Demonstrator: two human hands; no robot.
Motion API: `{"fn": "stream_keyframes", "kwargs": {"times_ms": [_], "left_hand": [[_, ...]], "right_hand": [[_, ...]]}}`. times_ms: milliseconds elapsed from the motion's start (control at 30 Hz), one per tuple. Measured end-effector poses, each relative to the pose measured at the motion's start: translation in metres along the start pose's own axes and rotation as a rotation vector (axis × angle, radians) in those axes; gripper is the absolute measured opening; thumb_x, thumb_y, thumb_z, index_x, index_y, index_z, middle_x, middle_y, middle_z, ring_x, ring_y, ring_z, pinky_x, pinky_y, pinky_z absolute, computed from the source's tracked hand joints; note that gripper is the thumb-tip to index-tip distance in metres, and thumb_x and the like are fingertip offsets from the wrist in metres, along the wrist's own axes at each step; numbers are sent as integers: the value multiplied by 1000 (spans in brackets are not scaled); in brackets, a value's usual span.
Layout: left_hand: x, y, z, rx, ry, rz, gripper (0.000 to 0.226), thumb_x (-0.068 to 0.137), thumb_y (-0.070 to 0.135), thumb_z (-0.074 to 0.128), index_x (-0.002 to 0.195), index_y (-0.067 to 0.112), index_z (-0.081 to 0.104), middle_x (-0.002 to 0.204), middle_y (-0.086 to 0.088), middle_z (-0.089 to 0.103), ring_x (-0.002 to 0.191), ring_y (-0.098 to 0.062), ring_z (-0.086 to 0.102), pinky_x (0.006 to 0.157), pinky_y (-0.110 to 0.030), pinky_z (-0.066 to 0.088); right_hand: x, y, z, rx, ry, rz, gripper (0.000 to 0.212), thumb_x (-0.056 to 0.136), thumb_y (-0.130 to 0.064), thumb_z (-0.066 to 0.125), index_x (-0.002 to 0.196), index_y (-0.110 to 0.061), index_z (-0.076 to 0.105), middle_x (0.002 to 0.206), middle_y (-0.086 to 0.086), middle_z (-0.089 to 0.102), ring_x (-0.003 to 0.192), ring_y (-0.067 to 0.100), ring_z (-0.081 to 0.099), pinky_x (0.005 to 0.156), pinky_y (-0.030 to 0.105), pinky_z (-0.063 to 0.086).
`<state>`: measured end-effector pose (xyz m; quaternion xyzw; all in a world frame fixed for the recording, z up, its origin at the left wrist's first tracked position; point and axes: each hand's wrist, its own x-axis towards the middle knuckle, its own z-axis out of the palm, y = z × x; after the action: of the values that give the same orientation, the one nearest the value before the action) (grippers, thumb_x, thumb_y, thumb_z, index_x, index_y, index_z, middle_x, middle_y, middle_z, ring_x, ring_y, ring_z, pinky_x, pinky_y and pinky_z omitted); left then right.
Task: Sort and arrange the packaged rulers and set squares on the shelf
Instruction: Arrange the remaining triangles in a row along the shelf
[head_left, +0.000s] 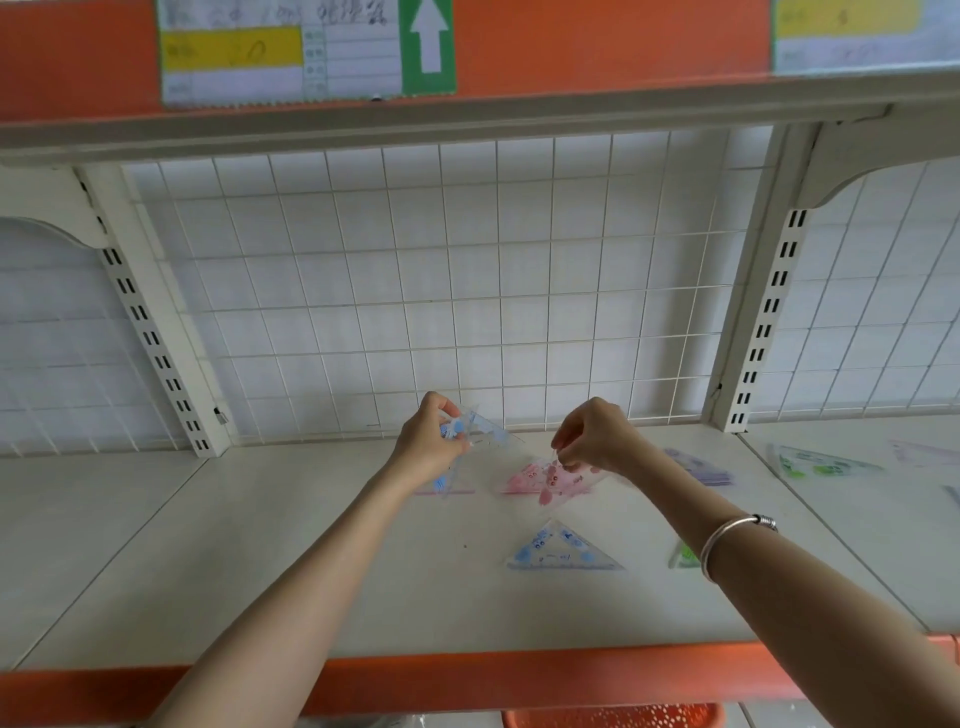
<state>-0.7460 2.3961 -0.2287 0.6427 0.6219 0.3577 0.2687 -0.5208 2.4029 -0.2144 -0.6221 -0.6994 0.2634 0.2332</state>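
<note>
Centre of frame, over the white shelf (260, 545) | left hand (428, 444) grips a blue-printed set square pack (485, 432), fingers curled round it, held clear of the board | right hand (592, 436) pinches a pink set square pack (545, 479) by its top edge, low over the board | lower centre: second blue set square (563, 552) lies flat | right side: purple pack (701, 467) and green set square pack (815, 462) lie apart
</note>
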Motion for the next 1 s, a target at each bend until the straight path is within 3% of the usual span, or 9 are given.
{"fn": "stream_keyframes", "kwargs": {"times_ms": [67,200,367,567,633,767,867,1000], "left_hand": [[0,-3,-4,3,5,-5,30,86,13,65,106,18,44,107,-4,51,84,-19,51,66,-27,44],[0,-8,-8,-3,20,-27,31,85,12,66,106,17,44,110,-6,52,86,-20,51,71,-30,47],[-2,-10,-6,15,3,-35,29,86,12,65,105,18,43,107,-7,52,82,-19,50,68,-29,46],[-2,-7,1,16,-27,-34,29,86,11,64,104,20,43,108,-6,52,84,-18,50,61,-25,45],[-2,-6,3,19,-33,-35,30,86,11,64,105,20,43,109,-5,51,84,-18,50,59,-24,44],[-1,-2,10,-4,-62,-35,31,85,12,65,106,19,43,114,-7,52,82,-19,52,62,-29,48],[-2,3,18,-45,-87,-32,33,84,12,67,107,18,44,112,-7,51,81,-19,52,64,-32,50],[-4,9,27,-108,-103,-31,35,84,12,68,108,16,43,100,-3,52,66,-14,54,62,-28,49]], "right_hand": [[6,0,3,71,14,49,13,73,6,69,83,-1,71,77,16,72,65,20,66,48,20,51],[17,6,17,202,80,120,16,75,7,70,89,0,71,82,16,72,75,26,69,60,27,57],[25,14,35,158,123,84,23,73,5,73,95,-4,73,94,10,72,82,16,64,72,21,51],[26,23,40,106,78,93,31,70,-2,79,100,-6,72,100,9,71,82,12,61,65,10,44],[24,23,39,112,95,77,36,73,-5,79,107,-6,69,101,7,70,83,13,60,69,14,46],[19,9,32,241,187,-36,24,84,-13,70,107,-8,68,91,1,68,75,9,60,60,8,44],[12,-3,30,340,103,-62,14,85,-15,69,97,-8,71,81,2,70,67,9,63,63,18,52],[4,-3,28,457,-2,-3,11,79,1,70,90,0,70,74,12,69,57,15,63,60,24,56]]}}
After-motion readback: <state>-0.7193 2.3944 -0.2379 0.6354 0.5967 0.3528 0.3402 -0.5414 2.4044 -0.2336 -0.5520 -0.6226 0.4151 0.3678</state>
